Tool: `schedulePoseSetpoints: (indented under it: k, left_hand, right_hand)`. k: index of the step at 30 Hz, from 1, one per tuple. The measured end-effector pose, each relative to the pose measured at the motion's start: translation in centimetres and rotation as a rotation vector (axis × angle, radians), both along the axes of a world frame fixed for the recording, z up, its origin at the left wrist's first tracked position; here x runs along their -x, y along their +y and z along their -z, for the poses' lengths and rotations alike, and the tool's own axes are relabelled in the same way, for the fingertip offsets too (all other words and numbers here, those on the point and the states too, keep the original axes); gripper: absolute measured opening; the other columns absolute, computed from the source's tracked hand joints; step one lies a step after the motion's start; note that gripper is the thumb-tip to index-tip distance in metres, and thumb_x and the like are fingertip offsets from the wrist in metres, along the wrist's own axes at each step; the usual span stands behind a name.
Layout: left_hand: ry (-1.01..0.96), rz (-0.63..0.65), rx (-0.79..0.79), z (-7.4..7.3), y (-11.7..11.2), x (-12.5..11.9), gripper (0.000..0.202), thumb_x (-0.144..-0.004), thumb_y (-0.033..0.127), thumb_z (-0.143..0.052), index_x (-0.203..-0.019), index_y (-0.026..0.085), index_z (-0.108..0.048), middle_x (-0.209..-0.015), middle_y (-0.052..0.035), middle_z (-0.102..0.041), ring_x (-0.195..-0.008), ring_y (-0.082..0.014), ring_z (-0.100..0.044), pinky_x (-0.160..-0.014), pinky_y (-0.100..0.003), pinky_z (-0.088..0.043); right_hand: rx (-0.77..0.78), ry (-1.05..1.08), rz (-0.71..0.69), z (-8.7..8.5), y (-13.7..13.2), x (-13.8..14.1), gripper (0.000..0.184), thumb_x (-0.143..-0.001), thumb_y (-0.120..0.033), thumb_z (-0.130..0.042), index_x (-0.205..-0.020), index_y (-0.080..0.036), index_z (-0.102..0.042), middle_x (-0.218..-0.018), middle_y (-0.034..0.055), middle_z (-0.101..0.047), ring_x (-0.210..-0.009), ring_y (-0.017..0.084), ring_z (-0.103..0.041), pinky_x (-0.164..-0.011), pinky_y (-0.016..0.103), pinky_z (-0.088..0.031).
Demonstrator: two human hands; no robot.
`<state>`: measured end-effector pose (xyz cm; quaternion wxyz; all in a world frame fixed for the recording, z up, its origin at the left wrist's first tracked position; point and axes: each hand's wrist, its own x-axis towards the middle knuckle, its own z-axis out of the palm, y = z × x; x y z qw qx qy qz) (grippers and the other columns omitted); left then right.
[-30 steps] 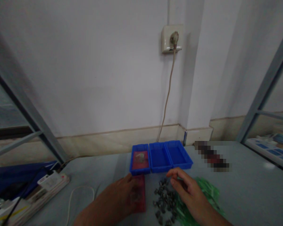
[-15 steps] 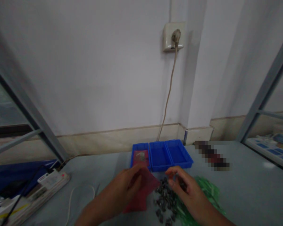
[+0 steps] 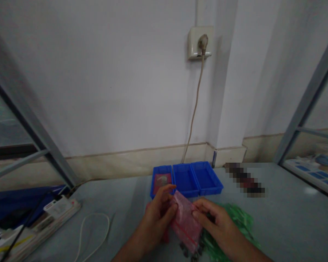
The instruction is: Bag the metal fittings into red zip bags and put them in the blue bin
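Both my hands hold a small pink plastic bag [image 3: 185,222] with a red strip, lifted above the table. My left hand [image 3: 157,218] grips its left edge, fingers curled over the top. My right hand [image 3: 217,223] pinches the bag's right side. Below the bag, a few small dark metal parts [image 3: 191,251] show on the table; the rest are hidden by the bag. More pink bags [image 3: 165,236] lie under my left hand. A heap of green plastic bags [image 3: 235,222] lies under my right hand.
Three blue trays [image 3: 187,180] stand in a row behind my hands; the left one [image 3: 161,180] holds a pink bag with parts. A white power strip [image 3: 58,211] and looped cable [image 3: 95,233] lie at left. A wall socket [image 3: 199,43] with cord is above.
My left hand picked a pink bag off the stack and raised it. My right hand left the dark parts and took hold of the bag's right side.
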<state>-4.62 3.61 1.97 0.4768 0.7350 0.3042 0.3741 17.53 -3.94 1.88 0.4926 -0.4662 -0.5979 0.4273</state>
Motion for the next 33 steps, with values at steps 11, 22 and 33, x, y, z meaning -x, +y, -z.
schedulePoseSetpoints:
  k: [11,22,33]
  left_hand:
    - [-0.135,-0.052,0.109,0.0,-1.0,-0.3,0.042,-0.108,0.056,-0.06,-0.133,0.023,-0.062,-0.097,-0.0037,-0.07,-0.08,-0.0168,-0.065,-0.069,-0.024,-0.051]
    - [-0.111,-0.042,-0.018,-0.3,-1.3,-0.2,0.04,-0.106,0.046,-0.067,-0.138,0.023,-0.059,-0.094,-0.0024,-0.068,-0.083,-0.0174,-0.066,-0.076,-0.027,-0.051]
    - [-0.023,-0.148,-0.08,-0.1,-1.9,-0.3,0.027,-0.107,0.04,-0.064,-0.126,0.022,-0.064,-0.085,-0.0002,-0.068,-0.078,-0.0179,-0.065,-0.071,-0.026,-0.05]
  right_hand:
    - [-0.046,-0.036,0.079,0.5,0.0,-0.3,0.037,-0.104,-0.058,-0.064,-0.092,-0.023,-0.069,-0.079,-0.0021,-0.059,-0.075,0.019,-0.054,-0.069,0.027,-0.042]
    - [0.0,0.043,0.074,0.4,-0.2,-0.3,0.033,-0.103,-0.056,-0.066,-0.098,-0.024,-0.065,-0.079,-0.0029,-0.062,-0.07,0.017,-0.056,-0.064,0.026,-0.041]
    - [0.005,0.072,0.103,1.0,-0.3,-0.2,0.037,-0.099,-0.056,-0.072,-0.092,-0.025,-0.055,-0.071,-0.0078,-0.046,-0.063,0.015,-0.044,-0.058,0.025,-0.033]
